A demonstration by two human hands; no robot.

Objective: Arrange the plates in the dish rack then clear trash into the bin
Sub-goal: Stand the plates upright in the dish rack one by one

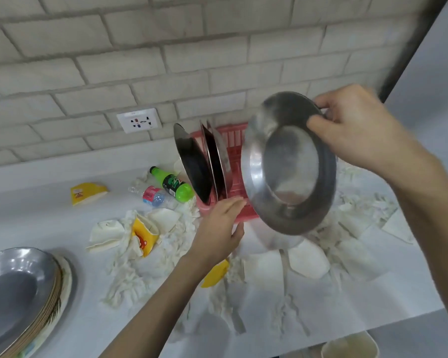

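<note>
My right hand point(354, 130) grips the top rim of a steel plate point(290, 164), held tilted on edge over the pink dish rack point(233, 135). Three steel plates point(199, 164) stand upright in the rack's left slots. The fingers of my left hand point(220, 228) lie fairly straight against the rack's near edge, thumb below. At the lower left a stack of plates point(18, 298) sits on the white counter point(49, 215), a steel one on top. Crumpled tissues point(130, 275), torn yellow paper cups point(142, 236) and two plastic bottles point(173, 184) litter the counter.
A brick wall with a power socket point(139, 120) rises behind the counter. More tissue and white paper scraps point(308, 259) lie right of and in front of the rack. A pale bin's rim point(349, 344) shows below the counter edge at the bottom right.
</note>
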